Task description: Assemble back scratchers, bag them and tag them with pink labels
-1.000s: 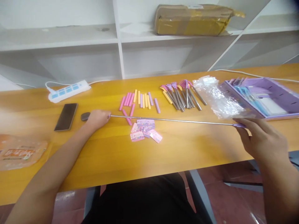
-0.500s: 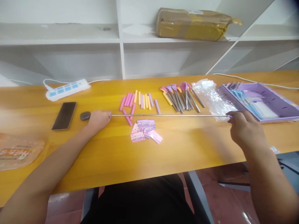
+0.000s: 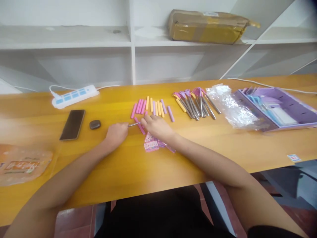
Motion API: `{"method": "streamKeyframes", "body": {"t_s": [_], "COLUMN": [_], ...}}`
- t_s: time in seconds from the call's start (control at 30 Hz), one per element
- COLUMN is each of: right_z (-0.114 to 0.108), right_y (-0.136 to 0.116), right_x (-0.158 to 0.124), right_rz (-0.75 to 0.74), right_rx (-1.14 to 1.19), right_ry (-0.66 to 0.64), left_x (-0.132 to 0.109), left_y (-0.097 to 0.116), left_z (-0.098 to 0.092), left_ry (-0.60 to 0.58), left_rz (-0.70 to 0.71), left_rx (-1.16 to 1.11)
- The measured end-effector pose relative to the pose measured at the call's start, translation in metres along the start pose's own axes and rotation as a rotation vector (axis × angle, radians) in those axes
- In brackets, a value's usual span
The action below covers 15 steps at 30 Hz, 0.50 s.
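Observation:
A thin telescopic metal rod (image 3: 133, 124) lies pushed together to a short stub between my two hands, low over the wooden table (image 3: 188, 155). My left hand (image 3: 117, 133) is closed on its left end. My right hand (image 3: 155, 127) is closed on its right end, over a pink sleeve (image 3: 140, 127). Just beneath my right wrist lies a small heap of printed pink cards (image 3: 152, 144). Behind my hands sits a row of pink, yellow and purple sleeves (image 3: 152, 107).
Further right lie several metal rods with hand-shaped tips (image 3: 195, 101), clear plastic bags (image 3: 232, 106) and a purple tray (image 3: 294, 109). At left are a phone (image 3: 72, 124), a dark oval object (image 3: 94, 124), a power strip (image 3: 74, 96) and an orange packet (image 3: 22, 165). Shelves stand behind.
The rod was stretched out long across the table; my right hand has slid leftward along it, collapsing it to a short stub. My left hand stayed about where it was.

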State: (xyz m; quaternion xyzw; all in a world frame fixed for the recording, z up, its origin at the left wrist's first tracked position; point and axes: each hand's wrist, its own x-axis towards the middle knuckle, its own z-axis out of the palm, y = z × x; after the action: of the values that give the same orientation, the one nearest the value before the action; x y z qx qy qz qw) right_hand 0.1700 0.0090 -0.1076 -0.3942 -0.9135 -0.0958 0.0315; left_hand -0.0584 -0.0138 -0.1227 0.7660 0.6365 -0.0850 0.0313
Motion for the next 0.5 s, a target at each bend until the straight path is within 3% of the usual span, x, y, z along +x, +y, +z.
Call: {"method": "streamKeyframes", "body": {"t_s": [0.1,0.17,0.27,0.33,0.4,0.5], "right_z": [0.014,0.018,0.016,0.012,0.007,-0.003], "right_y": [-0.015,-0.007,0.019,0.048,0.091,0.172], "right_x": [0.004,-0.008,-0.025,-0.036,-0.051,-0.087], "right_rz": [-0.034,-0.036,-0.156,-0.226,-0.179,0.168], "right_rx": [-0.002,0.002,0.042,0.065,0.054,0.006], "right_ry": [0.029,0.036,0.097,0.181,0.246,0.254], "left_x": [0.0,0.003,0.007,0.009,0.01,0.012], "left_y": [-0.008,-0.01,-0.01,-0.011,-0.014,-0.018], "left_z": [-0.001,-0.002,-0.003,-0.004,-0.004,-0.005], "left_ry": [-0.009,-0.013,-0.012,-0.012,-0.01,-0.002], "left_rz": [0.01,0.041,0.08,0.089,0.09,0.078], "left_rx": [0.025,0.037,0.058,0.072,0.078,0.066]}}
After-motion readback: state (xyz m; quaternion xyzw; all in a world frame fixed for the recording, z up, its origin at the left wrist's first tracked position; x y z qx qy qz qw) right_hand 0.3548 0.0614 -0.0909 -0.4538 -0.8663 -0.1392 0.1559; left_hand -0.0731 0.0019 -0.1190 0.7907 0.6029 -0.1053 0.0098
